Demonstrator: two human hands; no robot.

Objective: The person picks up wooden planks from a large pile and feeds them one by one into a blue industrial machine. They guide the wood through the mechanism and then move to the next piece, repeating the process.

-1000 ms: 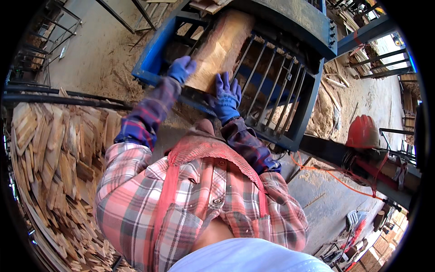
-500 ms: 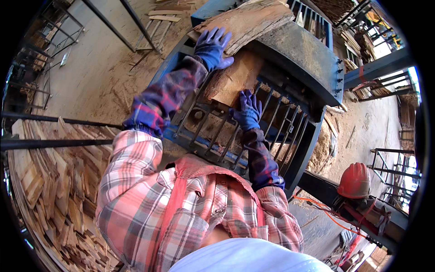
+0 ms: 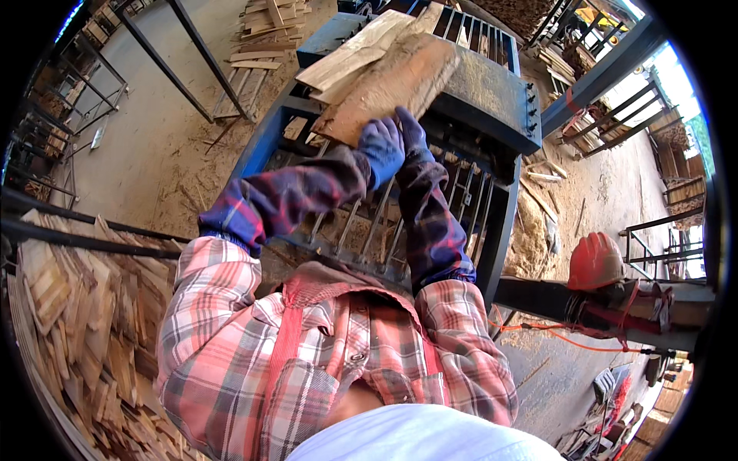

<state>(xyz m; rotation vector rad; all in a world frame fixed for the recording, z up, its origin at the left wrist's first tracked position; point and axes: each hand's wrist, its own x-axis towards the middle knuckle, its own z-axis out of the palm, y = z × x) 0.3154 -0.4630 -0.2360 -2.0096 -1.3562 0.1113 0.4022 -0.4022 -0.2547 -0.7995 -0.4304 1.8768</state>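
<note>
A long, rough-edged wood slab (image 3: 388,81) lies slanted across the top of a blue machine, its near end over the front opening. My left hand (image 3: 380,150), in a blue and purple glove, is at the slab's near end with its fingers bent and closed on the edge. Beside it, my right hand (image 3: 413,140), in the same kind of glove, touches the slab's near right edge with its visible fingers stretched upward. Part of the right hand is hidden behind the left. Paler boards (image 3: 357,50) lie along the slab's far left side.
Metal bars (image 3: 369,223) span the machine's front below my forearms. A curved, dusty cover (image 3: 492,88) stands beyond my right hand. Stacked wood pieces (image 3: 96,307) fill the lower left. A red hard hat (image 3: 596,261) rests on a beam at right, near an orange cord (image 3: 561,329).
My left hand has moved right and nearer, from spread fingers to closed ones. My right hand has moved up off the bars. The wood piece on the bars is no longer visible there.
</note>
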